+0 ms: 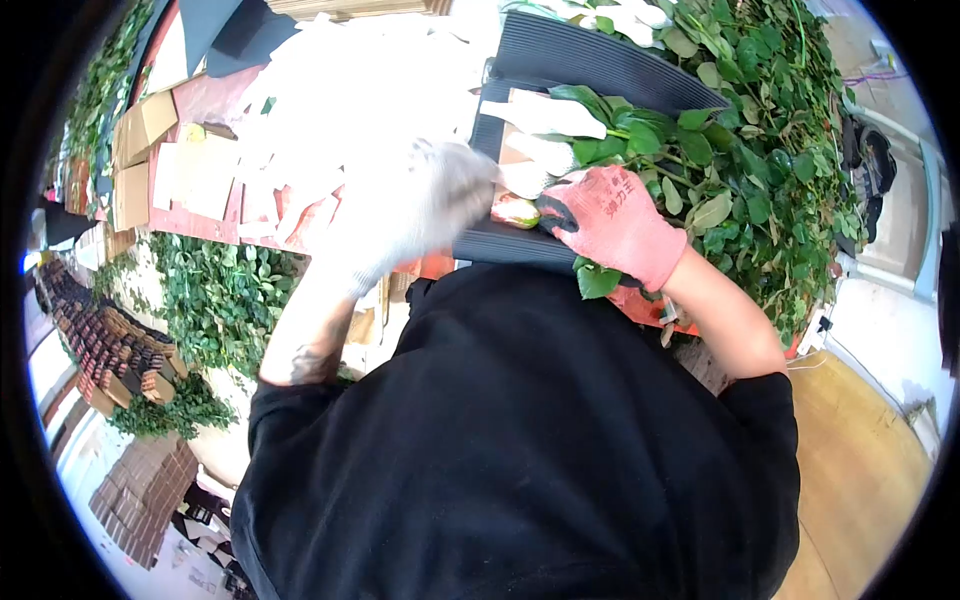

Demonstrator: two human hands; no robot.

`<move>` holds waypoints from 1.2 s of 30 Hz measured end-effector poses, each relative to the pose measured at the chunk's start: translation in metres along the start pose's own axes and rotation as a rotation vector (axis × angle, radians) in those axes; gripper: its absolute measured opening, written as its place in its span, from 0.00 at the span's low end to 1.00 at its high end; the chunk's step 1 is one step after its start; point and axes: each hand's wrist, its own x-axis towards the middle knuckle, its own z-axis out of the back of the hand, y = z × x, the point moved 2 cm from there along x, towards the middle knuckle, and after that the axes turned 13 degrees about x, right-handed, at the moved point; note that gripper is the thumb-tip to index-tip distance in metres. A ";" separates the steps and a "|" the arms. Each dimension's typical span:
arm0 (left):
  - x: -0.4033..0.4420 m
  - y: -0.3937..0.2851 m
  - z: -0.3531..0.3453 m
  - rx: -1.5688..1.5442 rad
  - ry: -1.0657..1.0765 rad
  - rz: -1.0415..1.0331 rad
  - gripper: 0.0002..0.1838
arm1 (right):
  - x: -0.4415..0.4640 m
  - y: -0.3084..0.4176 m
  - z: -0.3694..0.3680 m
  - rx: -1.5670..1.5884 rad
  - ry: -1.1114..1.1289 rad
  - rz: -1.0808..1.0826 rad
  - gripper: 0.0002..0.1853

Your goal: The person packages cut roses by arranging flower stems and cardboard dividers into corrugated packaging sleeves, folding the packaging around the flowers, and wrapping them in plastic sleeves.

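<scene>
Reddish surface point(167, 222) showed left of the ridged black board point(512, 248), over which curled fingers of the right hand point(618, 222) seemed closed on a bud's point(514, 210) base, best gripped lightly to spare petals, while the blurred left hand's point(440, 190) hold could not be told.

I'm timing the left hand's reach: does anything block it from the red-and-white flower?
Nothing visible does. The left hand is right beside the flower; the right hand is on its far side. The white wraps lie beyond, not between. Blur hides whether the left fingers touch it.
</scene>
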 end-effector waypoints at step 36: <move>-0.008 0.071 0.025 0.436 -0.062 0.040 0.05 | -0.012 -0.005 -0.007 -0.045 -0.436 0.135 0.19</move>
